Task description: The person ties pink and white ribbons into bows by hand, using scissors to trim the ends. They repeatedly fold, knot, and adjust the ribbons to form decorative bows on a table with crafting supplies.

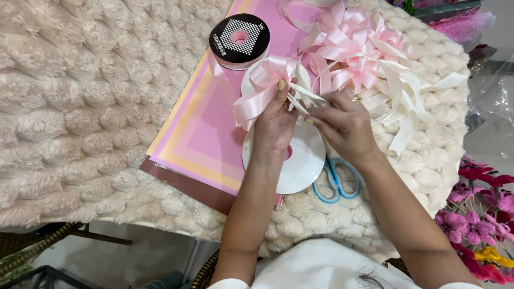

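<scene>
My left hand (274,124) pinches a bunch of looped pink ribbon (261,85) at its middle, thumb on top. My right hand (345,124) is beside it, fingers closed on thin cream ribbon strands (300,99) that run into the pinched bunch. Both hands hover over a white ribbon spool (302,160) lying flat. The pink ribbon trails back to a black-topped spool (239,40) further away.
Finished pink and cream ribbon bows (358,53) lie at the far right. Blue-handled scissors (336,179) rest beside the white spool. Pink and orange paper sheets (198,134) cover a fluffy cream blanket (80,107). Artificial flowers (482,225) stand at the right edge.
</scene>
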